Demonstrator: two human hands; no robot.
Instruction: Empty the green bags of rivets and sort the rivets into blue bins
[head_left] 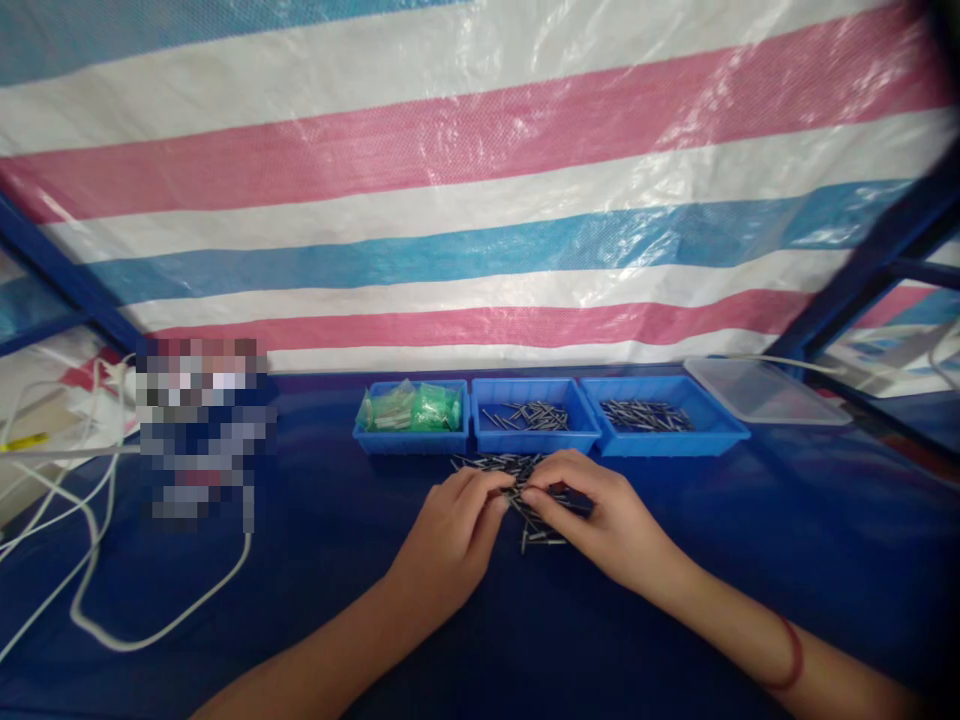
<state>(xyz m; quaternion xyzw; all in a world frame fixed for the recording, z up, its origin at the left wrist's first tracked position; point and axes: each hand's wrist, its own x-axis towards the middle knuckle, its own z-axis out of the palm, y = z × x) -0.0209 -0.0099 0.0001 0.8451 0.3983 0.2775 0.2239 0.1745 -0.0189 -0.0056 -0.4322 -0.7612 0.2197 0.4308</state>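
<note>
On the dark blue tabletop lies a loose pile of thin metal pins (532, 520), dark and silvery, each resembling a small blind rivet. Over its left side, my left hand (461, 525) has thumb and index finger pinched together. My right hand (600, 510) pinches from the other side, its fingertips almost touching those of the left. Whatever sits between the fingertips is too small and covered to make out. Just behind the pile stand two blue bins, the middle bin (536, 442) and the right bin (675, 443), both holding similar pins.
A left blue bin (411, 443) contains green and clear plastic packets (435, 408). Behind the right bin lies a translucent plastic lid (765, 392). White cables (150, 640) loop across the left side beside a pixelated area. A striped plastic sheet (480, 230) hangs behind the table.
</note>
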